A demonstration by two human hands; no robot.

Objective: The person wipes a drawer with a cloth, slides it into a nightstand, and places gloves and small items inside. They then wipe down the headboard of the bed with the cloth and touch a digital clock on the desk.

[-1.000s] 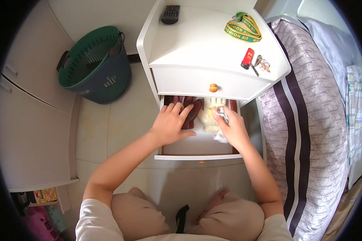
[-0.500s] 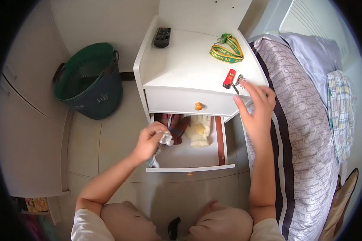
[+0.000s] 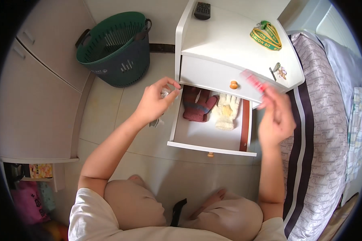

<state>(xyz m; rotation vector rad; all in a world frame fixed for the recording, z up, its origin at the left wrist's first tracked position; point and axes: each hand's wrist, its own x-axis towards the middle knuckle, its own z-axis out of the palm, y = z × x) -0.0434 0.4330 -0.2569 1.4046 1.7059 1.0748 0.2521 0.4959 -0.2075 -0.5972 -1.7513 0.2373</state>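
My right hand (image 3: pixel 276 120) grips a red lighter (image 3: pixel 253 82), blurred by motion, in front of the closed upper drawer (image 3: pixel 213 74). My left hand (image 3: pixel 152 103) is curled round a crumpled white and grey thing (image 3: pixel 164 94); its kind is unclear because the fingers hide most of it. That hand hovers just left of the pulled-out lower drawer (image 3: pixel 205 138). Inside the drawer lie a maroon knitted glove (image 3: pixel 196 112) and a cream fluffy glove (image 3: pixel 225 120), side by side.
On the white cabinet top (image 3: pixel 229 36) are a black remote (image 3: pixel 202 11), a green and yellow lanyard (image 3: pixel 267 38) and small metal nail clippers (image 3: pixel 276 68) with a charm. A green basket (image 3: pixel 120 60) stands at the left; a bed (image 3: pixel 326 132) borders the right.
My right hand has picked the red lighter up off the cabinet top and drawn it back toward me. My left hand has lifted away from over the lower drawer. The whole view has shifted.
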